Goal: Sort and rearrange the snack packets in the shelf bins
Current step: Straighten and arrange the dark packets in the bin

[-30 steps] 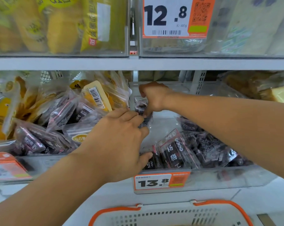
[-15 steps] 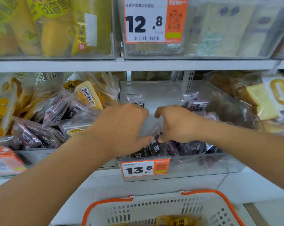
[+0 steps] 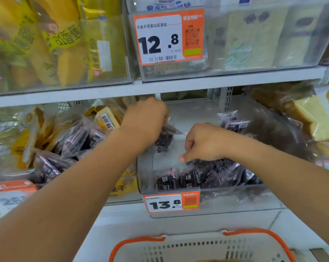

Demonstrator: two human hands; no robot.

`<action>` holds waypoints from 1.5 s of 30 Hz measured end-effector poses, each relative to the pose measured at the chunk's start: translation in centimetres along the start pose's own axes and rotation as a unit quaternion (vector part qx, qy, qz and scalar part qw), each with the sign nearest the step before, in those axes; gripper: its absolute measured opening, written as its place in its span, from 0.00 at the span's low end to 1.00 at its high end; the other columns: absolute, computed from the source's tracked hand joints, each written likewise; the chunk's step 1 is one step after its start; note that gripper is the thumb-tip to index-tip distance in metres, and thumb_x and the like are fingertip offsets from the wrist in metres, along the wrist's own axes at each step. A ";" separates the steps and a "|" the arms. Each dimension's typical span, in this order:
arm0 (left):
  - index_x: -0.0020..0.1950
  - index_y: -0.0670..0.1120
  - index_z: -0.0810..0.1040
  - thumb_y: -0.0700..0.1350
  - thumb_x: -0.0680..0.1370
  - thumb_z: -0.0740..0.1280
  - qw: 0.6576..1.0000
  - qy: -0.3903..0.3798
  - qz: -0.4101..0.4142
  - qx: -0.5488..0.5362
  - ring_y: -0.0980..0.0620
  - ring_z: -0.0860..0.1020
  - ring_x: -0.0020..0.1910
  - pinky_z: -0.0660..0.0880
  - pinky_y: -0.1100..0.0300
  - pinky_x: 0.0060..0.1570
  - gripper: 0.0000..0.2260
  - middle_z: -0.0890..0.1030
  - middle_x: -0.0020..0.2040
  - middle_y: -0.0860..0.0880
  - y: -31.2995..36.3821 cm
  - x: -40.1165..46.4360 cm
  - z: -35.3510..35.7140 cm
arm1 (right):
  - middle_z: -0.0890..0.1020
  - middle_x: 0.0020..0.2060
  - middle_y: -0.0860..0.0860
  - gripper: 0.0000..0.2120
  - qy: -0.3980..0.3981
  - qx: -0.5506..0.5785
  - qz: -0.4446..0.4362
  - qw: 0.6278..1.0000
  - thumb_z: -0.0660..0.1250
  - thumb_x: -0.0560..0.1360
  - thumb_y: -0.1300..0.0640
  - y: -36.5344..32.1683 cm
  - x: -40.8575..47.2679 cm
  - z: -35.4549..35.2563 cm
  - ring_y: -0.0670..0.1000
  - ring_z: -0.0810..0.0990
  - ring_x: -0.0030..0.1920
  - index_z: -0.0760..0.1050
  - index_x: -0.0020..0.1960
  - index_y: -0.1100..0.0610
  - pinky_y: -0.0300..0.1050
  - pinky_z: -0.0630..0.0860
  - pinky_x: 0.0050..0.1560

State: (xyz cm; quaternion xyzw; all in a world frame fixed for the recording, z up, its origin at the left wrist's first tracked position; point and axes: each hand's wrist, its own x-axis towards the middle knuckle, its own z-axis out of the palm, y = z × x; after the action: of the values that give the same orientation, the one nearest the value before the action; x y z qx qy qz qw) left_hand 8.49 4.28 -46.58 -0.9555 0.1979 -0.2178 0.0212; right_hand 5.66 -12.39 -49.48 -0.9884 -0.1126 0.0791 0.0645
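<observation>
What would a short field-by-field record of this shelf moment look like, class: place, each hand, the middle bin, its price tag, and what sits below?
place: shop shelf with clear bins
left hand: left hand holds a dark snack packet lifted above the middle bin
right hand: right hand, fingers curled, down at the dark packets; grip unclear
middle bin: middle bin, dark packets piled toward the front
price tag: price tag reads 13.8
below: basket with orange rim
</observation>
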 end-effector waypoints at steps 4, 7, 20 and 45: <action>0.52 0.49 0.82 0.40 0.76 0.70 0.994 -0.001 -0.022 0.109 0.42 0.81 0.51 0.71 0.53 0.41 0.07 0.81 0.51 0.46 0.3 0.8 0.9 | 0.81 0.59 0.54 0.34 -0.110 -0.068 -0.037 0.991 0.74 0.70 0.36 -3.9 2.2 2.1 0.55 0.79 0.54 0.77 0.64 0.61 0.44 0.76 0.54; 0.54 0.51 0.81 0.41 0.76 0.69 0.987 -0.004 0.000 0.164 0.43 0.81 0.51 0.69 0.54 0.40 0.09 0.81 0.51 0.46 0.1 0.7 1.0 | 0.79 0.64 0.55 0.37 -0.159 -0.061 -0.024 0.985 0.76 0.70 0.39 -5.0 3.7 3.0 0.55 0.78 0.59 0.73 0.68 0.63 0.44 0.75 0.58; 0.64 0.42 0.76 0.43 0.78 0.69 0.951 -0.271 0.036 0.144 0.46 0.76 0.49 0.74 0.56 0.46 0.15 0.75 0.47 0.47 2.4 0.1 2.2 | 0.81 0.54 0.55 0.23 0.004 0.170 0.075 0.983 0.83 0.65 0.57 -1.4 2.3 -0.3 0.57 0.85 0.47 0.78 0.55 0.61 0.51 0.84 0.46; 0.73 0.48 0.63 0.47 0.70 0.77 0.959 -0.276 0.046 0.054 0.46 0.76 0.54 0.74 0.54 0.47 0.35 0.76 0.61 0.47 -0.4 3.7 4.4 | 0.79 0.41 0.53 0.21 0.101 0.192 0.135 0.967 0.85 0.62 0.55 -2.7 6.4 2.8 0.50 0.77 0.37 0.71 0.39 0.58 0.37 0.72 0.34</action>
State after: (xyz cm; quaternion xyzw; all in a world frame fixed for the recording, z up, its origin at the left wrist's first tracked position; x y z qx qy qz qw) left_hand 13.56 3.02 -49.00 -0.9656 0.2164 0.0452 0.1367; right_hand 10.76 -8.02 -52.69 -0.9665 0.0459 0.0065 0.2526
